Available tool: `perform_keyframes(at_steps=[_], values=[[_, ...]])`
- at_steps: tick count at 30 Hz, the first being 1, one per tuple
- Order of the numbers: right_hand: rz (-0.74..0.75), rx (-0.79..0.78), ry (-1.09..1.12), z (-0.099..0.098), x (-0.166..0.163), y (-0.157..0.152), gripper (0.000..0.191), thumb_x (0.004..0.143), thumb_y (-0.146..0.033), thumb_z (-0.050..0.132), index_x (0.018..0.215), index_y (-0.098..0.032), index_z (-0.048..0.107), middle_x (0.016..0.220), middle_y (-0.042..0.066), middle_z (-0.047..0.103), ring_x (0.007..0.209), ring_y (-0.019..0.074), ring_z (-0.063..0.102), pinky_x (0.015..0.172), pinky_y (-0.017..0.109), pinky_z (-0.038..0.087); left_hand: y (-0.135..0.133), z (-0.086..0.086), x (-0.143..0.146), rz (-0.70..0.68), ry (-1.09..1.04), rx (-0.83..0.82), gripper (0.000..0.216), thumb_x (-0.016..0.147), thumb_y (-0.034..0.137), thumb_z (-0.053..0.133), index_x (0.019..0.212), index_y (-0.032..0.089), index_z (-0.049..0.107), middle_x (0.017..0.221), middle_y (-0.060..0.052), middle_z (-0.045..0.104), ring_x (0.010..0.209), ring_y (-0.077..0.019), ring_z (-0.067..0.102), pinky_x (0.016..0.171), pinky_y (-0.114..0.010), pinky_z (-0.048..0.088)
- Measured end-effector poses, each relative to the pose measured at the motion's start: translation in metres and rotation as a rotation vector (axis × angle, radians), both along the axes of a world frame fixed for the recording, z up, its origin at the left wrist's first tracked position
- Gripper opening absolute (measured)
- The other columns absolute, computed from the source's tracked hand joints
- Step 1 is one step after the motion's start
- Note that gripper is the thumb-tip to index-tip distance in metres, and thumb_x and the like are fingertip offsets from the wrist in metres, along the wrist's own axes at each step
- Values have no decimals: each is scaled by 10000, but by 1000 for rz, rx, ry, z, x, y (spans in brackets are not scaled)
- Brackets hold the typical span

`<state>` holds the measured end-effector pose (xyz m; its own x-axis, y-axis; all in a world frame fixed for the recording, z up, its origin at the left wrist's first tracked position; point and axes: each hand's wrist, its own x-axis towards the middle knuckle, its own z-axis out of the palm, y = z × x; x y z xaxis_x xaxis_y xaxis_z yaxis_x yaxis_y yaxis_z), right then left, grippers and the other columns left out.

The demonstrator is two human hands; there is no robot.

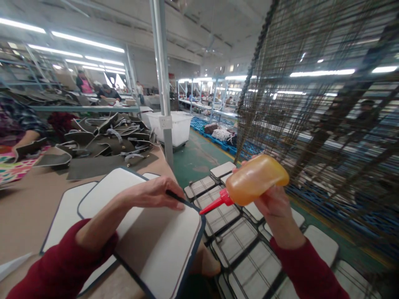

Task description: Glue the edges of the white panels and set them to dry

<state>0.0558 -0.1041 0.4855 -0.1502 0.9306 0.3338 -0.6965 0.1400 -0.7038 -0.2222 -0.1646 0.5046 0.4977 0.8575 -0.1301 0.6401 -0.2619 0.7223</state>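
My left hand (162, 193) grips the far edge of a white panel with a dark blue border (156, 245), fingers over the rim and thumb on the white face. The panel is tilted up over the table edge. My right hand (272, 203) is closed around a squeeze bottle (254, 180) of amber liquid. Its red nozzle (215, 204) points down to the left, with the tip at the panel's border near the upper right corner; whether it touches I cannot tell. More white panels (67, 211) with dark edges lie on the table beneath and to the left.
A brown-covered table (18, 211) carries a heap of grey-green pieces with handles (102, 141). A co-worker's arm (28, 137) is at the far left. Right of the table, white panels rest on wire racks (221, 207). A raised wire rack (311, 91), a post (162, 83) and a white bin (181, 126) stand nearby.
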Motion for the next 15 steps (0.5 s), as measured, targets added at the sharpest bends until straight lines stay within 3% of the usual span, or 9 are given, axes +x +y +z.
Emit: perform_keyframes(at_steps=[9,15], values=[[31,9,-24,0,1,3,685,340,-332,924,974,-247,680,908,45,760,1062,343,660,1001,620,424,-6,0,3,27,-27,-17,305,789,387,639,774,99,737,576,22,492,551,-96,388,497,-204,295],[15,48,8,-7,-1,8,639,395,-314,918,988,-260,686,998,47,755,1092,319,651,1043,593,405,-14,3,4,72,-66,-47,312,781,409,642,811,117,746,582,22,509,567,-100,384,509,-201,299]])
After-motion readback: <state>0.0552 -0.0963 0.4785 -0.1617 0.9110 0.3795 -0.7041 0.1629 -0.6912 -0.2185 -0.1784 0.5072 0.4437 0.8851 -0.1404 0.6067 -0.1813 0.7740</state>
